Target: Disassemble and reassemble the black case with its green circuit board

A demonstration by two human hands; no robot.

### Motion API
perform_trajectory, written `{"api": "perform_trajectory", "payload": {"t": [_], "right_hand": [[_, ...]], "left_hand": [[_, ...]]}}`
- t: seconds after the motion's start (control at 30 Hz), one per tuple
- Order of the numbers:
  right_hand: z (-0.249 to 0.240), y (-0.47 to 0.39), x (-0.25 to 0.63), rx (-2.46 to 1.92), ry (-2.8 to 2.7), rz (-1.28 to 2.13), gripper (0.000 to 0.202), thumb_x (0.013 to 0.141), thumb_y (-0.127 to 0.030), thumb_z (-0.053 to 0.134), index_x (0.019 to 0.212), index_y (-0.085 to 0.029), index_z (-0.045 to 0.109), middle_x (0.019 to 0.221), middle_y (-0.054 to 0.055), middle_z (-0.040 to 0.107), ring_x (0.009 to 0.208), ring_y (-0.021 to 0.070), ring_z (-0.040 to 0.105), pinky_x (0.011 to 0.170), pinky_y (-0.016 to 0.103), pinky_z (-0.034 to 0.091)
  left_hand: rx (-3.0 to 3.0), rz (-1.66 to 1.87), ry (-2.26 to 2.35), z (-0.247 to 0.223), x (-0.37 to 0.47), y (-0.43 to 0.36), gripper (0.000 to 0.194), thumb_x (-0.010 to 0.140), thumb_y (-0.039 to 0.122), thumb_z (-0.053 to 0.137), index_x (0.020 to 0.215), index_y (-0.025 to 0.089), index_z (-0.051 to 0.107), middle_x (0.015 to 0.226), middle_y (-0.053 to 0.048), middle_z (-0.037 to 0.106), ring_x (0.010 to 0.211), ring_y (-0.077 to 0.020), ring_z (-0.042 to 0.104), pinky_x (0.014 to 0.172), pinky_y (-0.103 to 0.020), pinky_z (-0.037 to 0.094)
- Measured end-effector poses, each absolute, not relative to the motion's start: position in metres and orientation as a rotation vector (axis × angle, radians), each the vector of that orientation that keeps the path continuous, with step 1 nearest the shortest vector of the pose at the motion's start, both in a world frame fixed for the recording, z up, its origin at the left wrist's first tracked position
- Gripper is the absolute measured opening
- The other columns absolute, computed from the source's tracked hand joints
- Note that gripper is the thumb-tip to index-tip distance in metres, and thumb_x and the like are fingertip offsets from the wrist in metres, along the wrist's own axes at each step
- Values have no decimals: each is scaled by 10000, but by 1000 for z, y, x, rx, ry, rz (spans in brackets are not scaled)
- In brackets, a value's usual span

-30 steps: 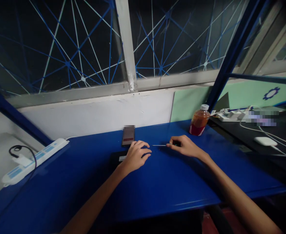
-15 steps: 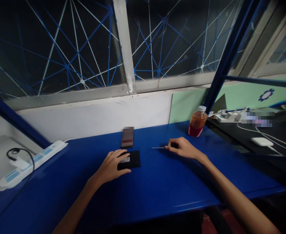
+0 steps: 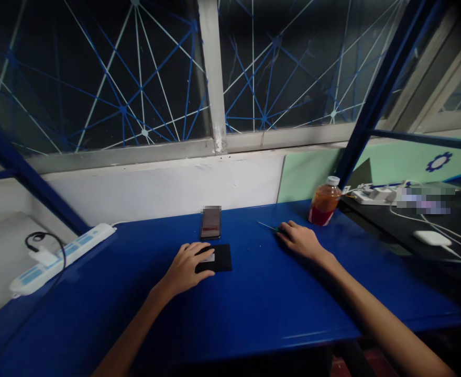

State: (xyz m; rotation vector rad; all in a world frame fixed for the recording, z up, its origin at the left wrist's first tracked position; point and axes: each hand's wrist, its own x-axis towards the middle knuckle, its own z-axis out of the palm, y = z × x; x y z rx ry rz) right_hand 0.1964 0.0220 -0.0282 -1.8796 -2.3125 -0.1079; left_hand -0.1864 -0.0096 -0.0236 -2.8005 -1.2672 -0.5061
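Observation:
My left hand (image 3: 185,269) lies with fingers spread over the left part of a flat black rectangular object (image 3: 224,257). A small pale label shows on that object between my thumb and fingers. To the right, my right hand (image 3: 299,240) is closed around the dark handle of a thin screwdriver (image 3: 267,226), low over the tabletop. Its slim metal shaft points left and away from me. Most of the handle is hidden under my fingers. Just beyond the black object, a phone (image 3: 210,224) lies on the table.
The blue table (image 3: 262,309) runs up to a white wall below windows. A bottle of reddish-orange drink (image 3: 325,201) stands at the back right. A white power strip (image 3: 63,259) with a black cable lies left. Cables and a white charger (image 3: 432,238) lie on the dark surface at right.
My right hand has moved slightly away from me and the screwdriver has swung, its tip now angled farther back. My left hand stays on the black object. The view has shifted slightly.

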Motion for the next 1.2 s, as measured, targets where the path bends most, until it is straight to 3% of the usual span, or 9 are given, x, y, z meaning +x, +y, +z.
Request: {"api": "perform_trajectory", "payload": {"t": [0.63, 0.8, 1.03, 1.2], "right_hand": [[-39, 27, 197, -1799, -2317, -126, 271, 932, -431, 445, 1024, -218, 586, 963, 69, 615, 824, 200, 608, 570, 267, 321], [-38, 26, 197, -1786, -2317, -106, 331, 958, -464, 383, 1023, -218, 593, 964, 70, 622, 843, 205, 617, 585, 269, 339], [-35, 24, 195, -1790, -2334, -84, 316, 961, -436, 388, 1028, -213, 602, 971, 72, 627, 819, 198, 623, 588, 271, 349], [-30, 22, 196, -1761, -2312, -63, 393, 917, -539, 438, 1069, -212, 596, 986, 84, 628, 881, 226, 615, 621, 277, 384]], "left_hand": [[-2856, -582, -1207, -26, -124, 4, 527, 800, 562, 641, 1230, 259, 610, 1248, -96, 598, 1100, -308, 549, 885, -468, 417], [-2845, -587, -1210, -26, -108, 10, 524, 788, 553, 659, 1207, 240, 624, 1220, -103, 606, 1078, -311, 553, 844, -454, 429], [-2860, -615, -1201, -26, -121, 9, 533, 769, 537, 688, 1212, 249, 622, 1234, -92, 603, 1086, -303, 560, 879, -460, 432], [-2846, -591, -1187, -26, -139, 2, 577, 798, 536, 657, 1296, 268, 547, 1297, -95, 566, 1165, -311, 522, 938, -489, 414]]}}
